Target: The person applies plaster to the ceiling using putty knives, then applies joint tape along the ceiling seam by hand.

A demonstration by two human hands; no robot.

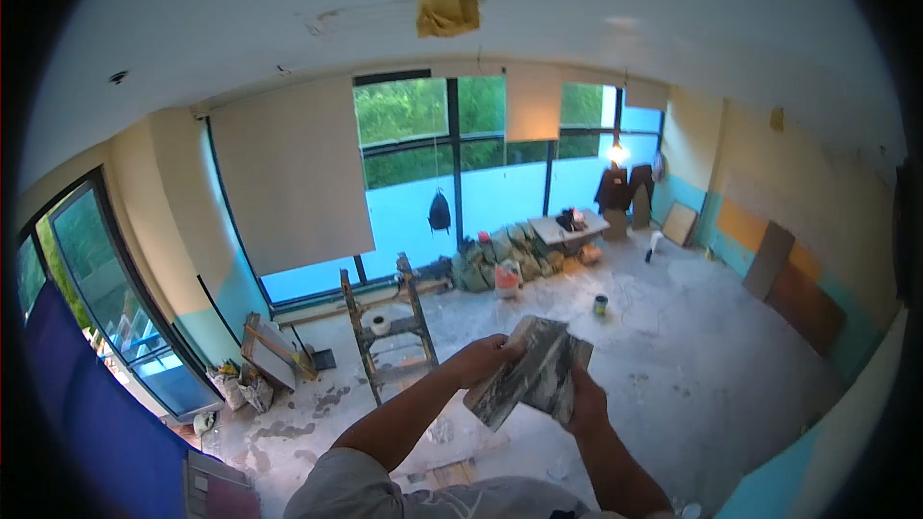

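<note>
In front of my body, over the floor, my left hand [486, 359] is closed on the side of a flat rectangular blade [511, 377], its face streaked grey and white like a plastering trowel. Fingers of my right hand [587, 402] are wrapped round the edge of a second flat, smeared blade [561, 377]. The two blades meet or overlap along a slanting line in the middle; any handles are hidden behind them. Both forearms reach up from the lower edge.
A stepladder [389, 327] with a white roll on it stands left of my hands. Beyond are heaped green sacks [490, 261], a table [562, 229] and a small can [601, 306] on the dusty floor [692, 365]. Boards [803, 303] lean at right; a blue sheet [96, 384] hangs at left.
</note>
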